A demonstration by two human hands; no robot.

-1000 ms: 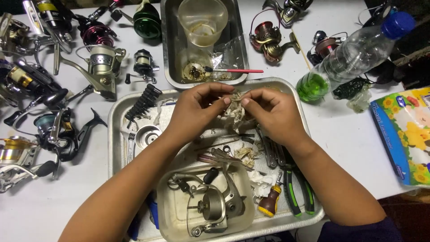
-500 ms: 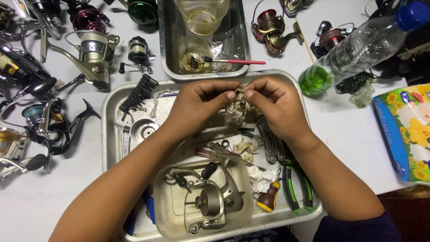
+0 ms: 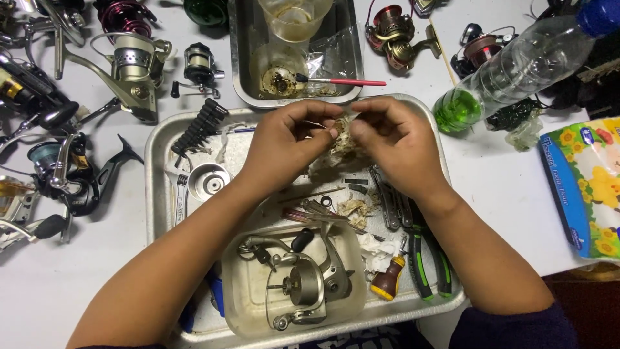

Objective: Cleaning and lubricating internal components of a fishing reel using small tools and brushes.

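- Two hands work over the far middle of one large metal tray [image 3: 155,168]: the left hand [image 3: 287,145] and the right hand [image 3: 394,139] meet fingertip to fingertip, both pinched closed on one crumpled, dirty wad of tissue [image 3: 341,137] held just above the tray.
- Whether a small part sits inside the wad cannot be told; the fingers hide it.
- In the tray's near part stands one pale plastic tub [image 3: 248,304] with one stripped grey reel body [image 3: 303,284] in it.
- Right of the tub lie one small wooden-handled screwdriver [image 3: 389,279] and one pair of green-handled pliers [image 3: 429,265], partly under the right forearm.
- At the tray's left lie one silver spool [image 3: 208,181] and one black rack of bits [image 3: 200,124].
- Far of the hands stands one smaller steel tray [image 3: 242,58] holding one clear cup [image 3: 294,16] and one red-handled brush [image 3: 345,81].
- On the white table [image 3: 77,278] to the left, about six fishing reels lie crowded, among them one silver reel [image 3: 132,68].
- To the right lie one clear bottle with green liquid [image 3: 510,74] on its side and one flowered tissue pack [image 3: 591,184].
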